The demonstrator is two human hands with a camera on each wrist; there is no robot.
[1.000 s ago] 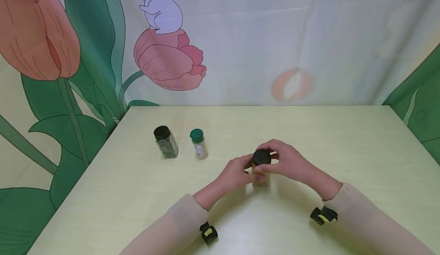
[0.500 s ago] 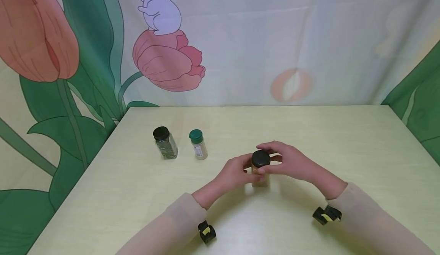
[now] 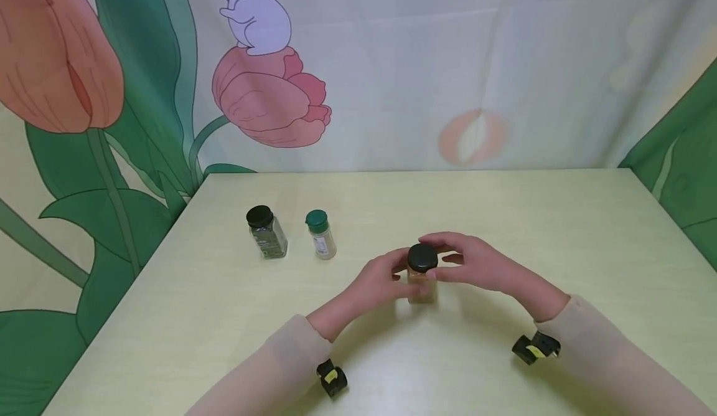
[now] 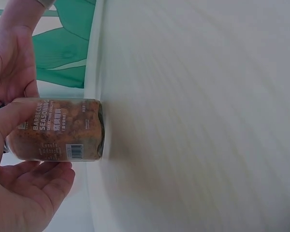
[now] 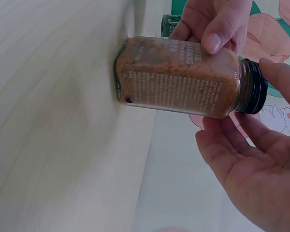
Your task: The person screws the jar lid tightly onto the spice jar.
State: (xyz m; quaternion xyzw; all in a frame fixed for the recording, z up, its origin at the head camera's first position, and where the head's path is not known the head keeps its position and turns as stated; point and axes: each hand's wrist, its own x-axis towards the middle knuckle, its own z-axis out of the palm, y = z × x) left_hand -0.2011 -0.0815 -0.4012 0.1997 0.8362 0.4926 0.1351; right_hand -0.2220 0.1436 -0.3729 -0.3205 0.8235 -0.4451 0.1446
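A clear jar of barbecue seasoning [image 5: 179, 77], filled with orange-brown powder, stands upright on the table. My left hand [image 3: 376, 286] grips the body, its thumb [image 5: 220, 36] lying across the labelled side. At the top, the right hand [image 3: 476, 265] holds the black lid [image 3: 422, 258] between thumb and fingers. The lid sits on the jar's neck. From the left wrist view, the jar's base [image 4: 99, 130] touches the tabletop, and part of its upper end is behind the left thumb.
To the left stand a square jar of green herbs [image 3: 269, 238] with a black lid and a smaller green-capped shaker [image 3: 322, 241]. Behind the pale table [image 3: 532, 210] hangs a printed curtain [image 3: 386, 80] with flowers. Each wrist wears a small black camera.
The right thumb has drawn a little to the right along the lid's near side. The left hand keeps its grip on the jar. The whole head view has shifted slightly.
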